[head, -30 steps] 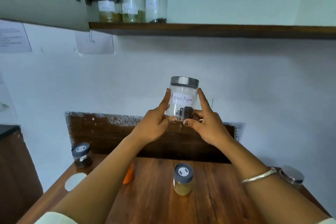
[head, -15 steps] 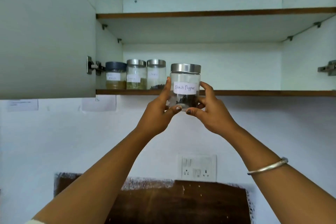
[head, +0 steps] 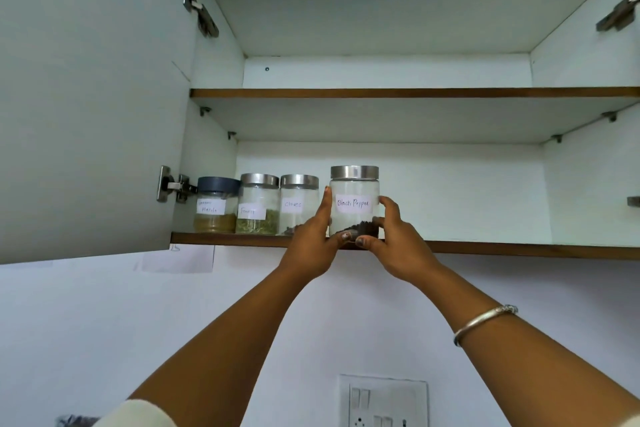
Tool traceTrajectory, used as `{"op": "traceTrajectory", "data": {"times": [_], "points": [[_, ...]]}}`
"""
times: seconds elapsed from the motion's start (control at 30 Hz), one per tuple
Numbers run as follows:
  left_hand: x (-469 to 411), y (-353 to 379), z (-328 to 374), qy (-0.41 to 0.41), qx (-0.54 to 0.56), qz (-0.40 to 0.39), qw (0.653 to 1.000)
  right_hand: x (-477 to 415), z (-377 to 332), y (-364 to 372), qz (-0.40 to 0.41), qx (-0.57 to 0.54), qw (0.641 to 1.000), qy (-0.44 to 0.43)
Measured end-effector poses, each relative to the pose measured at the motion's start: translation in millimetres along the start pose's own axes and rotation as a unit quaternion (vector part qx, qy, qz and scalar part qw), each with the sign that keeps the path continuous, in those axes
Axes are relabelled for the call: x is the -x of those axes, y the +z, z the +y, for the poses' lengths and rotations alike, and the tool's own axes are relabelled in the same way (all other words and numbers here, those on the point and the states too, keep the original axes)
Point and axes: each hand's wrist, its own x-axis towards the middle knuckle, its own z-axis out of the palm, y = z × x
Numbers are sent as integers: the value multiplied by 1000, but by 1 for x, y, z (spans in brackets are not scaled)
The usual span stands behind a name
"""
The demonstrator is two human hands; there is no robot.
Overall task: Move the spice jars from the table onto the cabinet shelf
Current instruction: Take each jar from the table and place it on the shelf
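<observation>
A glass jar labelled Black Pepper [head: 354,204], with a steel lid and dark peppercorns at the bottom, is at the front edge of the lower cabinet shelf [head: 502,248]. My left hand [head: 311,243] and my right hand [head: 398,243] grip it from both sides, thumbs under its base. To its left three jars stand in a row on the shelf: a dark-lidded masala jar [head: 215,206], a fennel jar [head: 258,204] and a cloves jar [head: 298,199]. Whether the pepper jar rests on the shelf I cannot tell.
The cabinet door [head: 90,97] hangs open at the left with hinges on its inner edge. An upper shelf [head: 415,92] spans the cabinet above. A wall socket plate [head: 382,402] sits below on the white wall. The lower shelf stretches bare to the right of the pepper jar.
Both hands have lifted the pepper jar from above the table up to the lower shelf, beside the cloves jar. The view has tilted upward, and the table has dropped out of sight.
</observation>
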Motion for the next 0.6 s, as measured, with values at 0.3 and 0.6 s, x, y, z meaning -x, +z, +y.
{"op": "traceTrajectory", "data": {"times": [0.3, 0.6], "points": [[-24, 23, -31, 11, -110, 45, 993, -30, 24, 23, 44, 88, 995, 6], [-34, 42, -39, -22, -237, 103, 966, -38, 28, 50, 134, 246, 959, 35]]}}
